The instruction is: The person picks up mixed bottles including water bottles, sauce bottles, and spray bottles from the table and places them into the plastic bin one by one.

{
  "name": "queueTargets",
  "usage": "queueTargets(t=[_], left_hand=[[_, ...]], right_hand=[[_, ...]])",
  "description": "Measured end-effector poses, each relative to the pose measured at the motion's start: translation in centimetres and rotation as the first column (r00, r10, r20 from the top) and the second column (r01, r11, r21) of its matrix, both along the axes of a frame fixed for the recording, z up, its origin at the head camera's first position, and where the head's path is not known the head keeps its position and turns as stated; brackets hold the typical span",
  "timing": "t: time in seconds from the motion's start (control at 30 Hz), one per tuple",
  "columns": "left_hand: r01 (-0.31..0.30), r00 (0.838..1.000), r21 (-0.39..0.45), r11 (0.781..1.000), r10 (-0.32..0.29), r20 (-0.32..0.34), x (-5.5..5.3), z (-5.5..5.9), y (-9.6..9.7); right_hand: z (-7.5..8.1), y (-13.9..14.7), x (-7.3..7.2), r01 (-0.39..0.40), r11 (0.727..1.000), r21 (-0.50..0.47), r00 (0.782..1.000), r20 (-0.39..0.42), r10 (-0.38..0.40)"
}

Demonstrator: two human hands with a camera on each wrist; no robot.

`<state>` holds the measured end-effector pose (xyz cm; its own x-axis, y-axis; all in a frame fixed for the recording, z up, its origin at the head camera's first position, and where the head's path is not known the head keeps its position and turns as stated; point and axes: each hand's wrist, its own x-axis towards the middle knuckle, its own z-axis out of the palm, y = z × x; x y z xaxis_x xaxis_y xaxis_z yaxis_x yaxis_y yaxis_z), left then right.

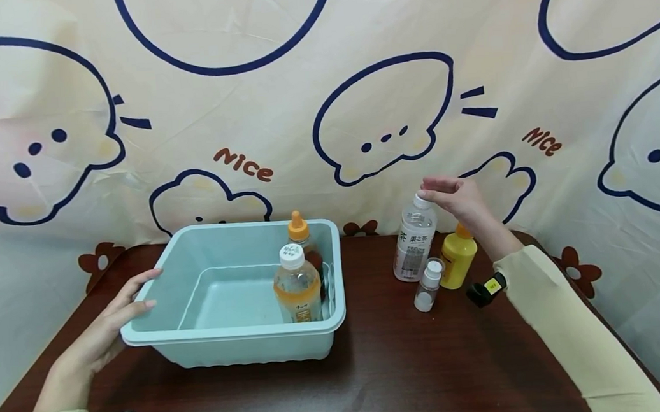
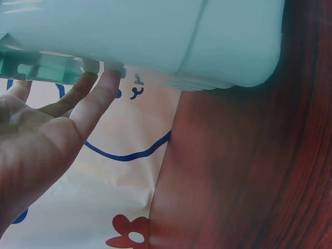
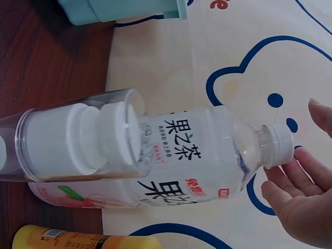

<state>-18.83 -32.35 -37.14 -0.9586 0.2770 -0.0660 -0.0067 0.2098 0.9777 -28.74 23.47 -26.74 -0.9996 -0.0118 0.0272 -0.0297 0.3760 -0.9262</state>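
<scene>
On the left, a light blue plastic basin (image 1: pixel 254 348) has my left hand (image 1: pixel 108 323) holding its left rim. In the left wrist view, fingers (image 2: pixel 96 101) reach up against the rim's underside. Inside the basin's right end stand a white-capped bottle of orange drink (image 1: pixel 298 291) and a dark bottle with an orange nozzle top (image 1: pixel 298 228). My right hand (image 1: pixel 461 197) is at the white cap of a clear labelled drink bottle (image 1: pixel 416 244). Seen from the right wrist, the thumb is apart from the cap (image 3: pixel 280 145) and the other fingers lie close beside it.
In front of the drink bottle stands a small clear bottle with a white top (image 1: pixel 429 285). A yellow bottle (image 1: pixel 457 261) is to its right, below my right forearm. A patterned cloth (image 1: pixel 278 120) hangs behind the dark brown table (image 1: pixel 387 368).
</scene>
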Motion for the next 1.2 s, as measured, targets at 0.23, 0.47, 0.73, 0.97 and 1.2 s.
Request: queueTargets(t=[0.23, 0.47, 0.73, 0.97, 1.2], left_hand=[[-0.005, 1.0, -0.008, 1.0, 0.006, 0.004, 0.0, 0.0, 0.0], [-0.001, 1.0, -0.006, 1.0, 0.001, 0.007, 0.0, 0.1, -0.1], [0.005, 1.0, -0.008, 1.0, -0.005, -0.002, 0.0, 0.1, -0.1], [0.001, 1.0, -0.009, 1.0, -0.001, 0.002, 0.0, 0.2, -0.1], [-0.001, 1.0, -0.006, 1.0, 0.001, 0.007, 0.1, 0.2, 0.0]], right_hand=[[-0.4, 0.1, -0.1, -0.01, 0.999, 0.045, 1.0, 0.009, 0.01], [-0.8, -0.1, -0.2, -0.013, 0.999, 0.044, 0.999, 0.032, 0.011], [-1.2, -0.4, -0.5, 0.014, 1.0, 0.018, 0.997, 0.072, -0.015], [-1.4, -0.4, -0.5, 0.006, 0.999, 0.035, 0.998, 0.062, -0.008], [-1.7, -0.5, -0.6, 0.024, 0.997, 0.073, 0.998, 0.061, -0.028]])
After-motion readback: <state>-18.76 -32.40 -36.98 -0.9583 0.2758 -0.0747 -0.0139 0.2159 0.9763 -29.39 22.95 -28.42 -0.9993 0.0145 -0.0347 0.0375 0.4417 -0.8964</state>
